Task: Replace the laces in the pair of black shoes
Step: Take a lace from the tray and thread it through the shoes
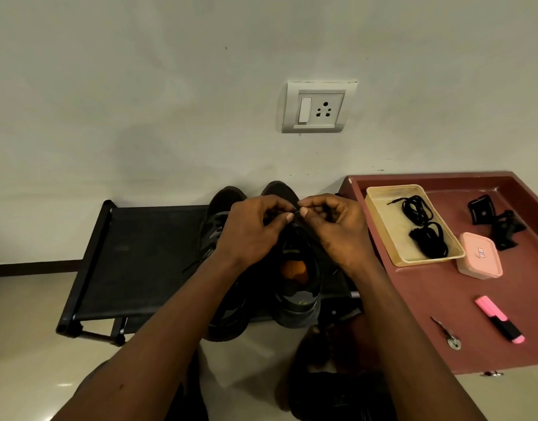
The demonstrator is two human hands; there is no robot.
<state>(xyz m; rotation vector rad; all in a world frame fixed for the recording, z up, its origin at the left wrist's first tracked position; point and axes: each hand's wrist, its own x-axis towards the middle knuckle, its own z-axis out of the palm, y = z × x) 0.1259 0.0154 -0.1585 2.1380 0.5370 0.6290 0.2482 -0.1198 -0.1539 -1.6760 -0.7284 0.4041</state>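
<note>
Two hands pinching one lace (297,211) — left hand (251,230), right hand (337,229), over a black shoe (296,302)

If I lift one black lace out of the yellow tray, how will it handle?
Probably floppy: the laces lie in loose coils, so one would droop and unwind. Likely very light, being thin cord. It may drag the neighbouring bundle, since both share the tray.

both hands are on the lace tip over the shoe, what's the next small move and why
Probably feed the lace tip through the next hole. The left hand and right hand both pinch it just above the front of the black shoe, so it looks lined up. The fingers hide which hole.
</note>
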